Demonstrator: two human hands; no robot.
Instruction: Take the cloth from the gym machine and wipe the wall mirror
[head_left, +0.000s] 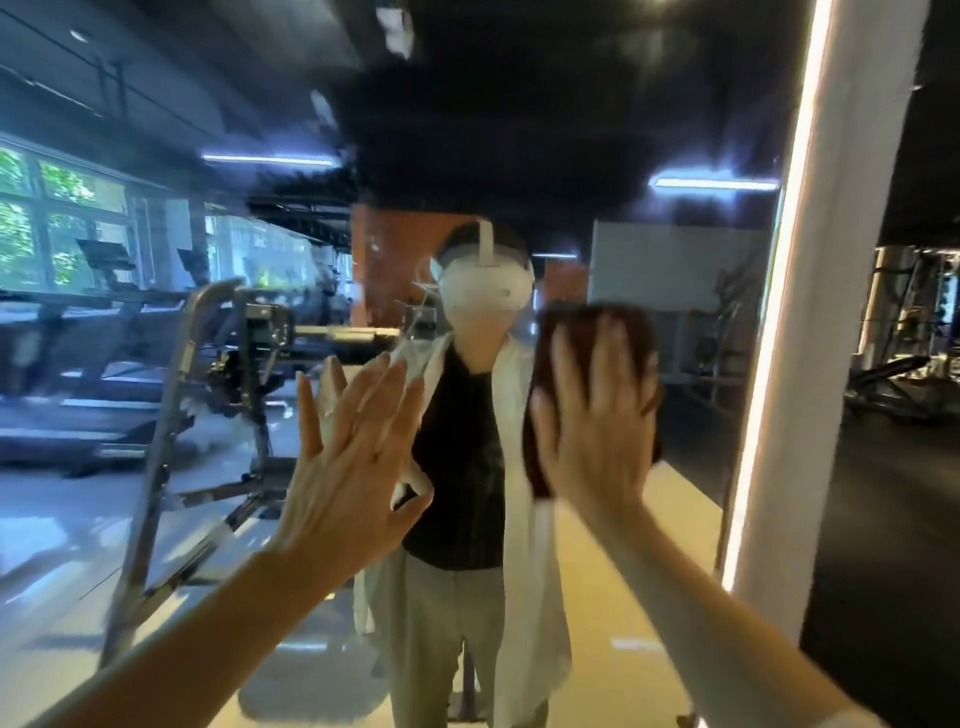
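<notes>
Wiping is under way: right hand (592, 415) presses a dark reddish-brown cloth (582, 332) flat on the wall mirror (649, 270), fingers spread and straight over it, not curled round it. Cloth sits about 3 o'clock from frame centre, peeking out above the fingertips and along the thumb side; much of it is hidden under the palm. Motion blur on hand and cloth, so judging it is mid-stroke.

Left hand (348, 457) at about 7 o'clock from centre, fingers straight and slightly fanned, palm toward the glass, holding nothing. Looks braced on the mirror, its reflection meeting it at the fingertips, but actual contact is hard to confirm.

Progress, as a judgement:
- Fetch step done: cloth is off the gym machine and in use at the mirror.
- Wipe step in progress, patch covered now is mid-height, right of the reflected person (467, 441).
- Smeary, streaked band across the glass from 9 to 12 o'clock, over the reflected gym machine (244, 364) and treadmills (78, 322); can't tell if that is wet wipe trail or dirt, likely needs passes either way.
- Lower mirror and strip by the lit white pillar (810, 312) at 3 o'clock: cannot tell if cleaned.

Left to do, roughly: most of the pane beyond the present patch.
</notes>
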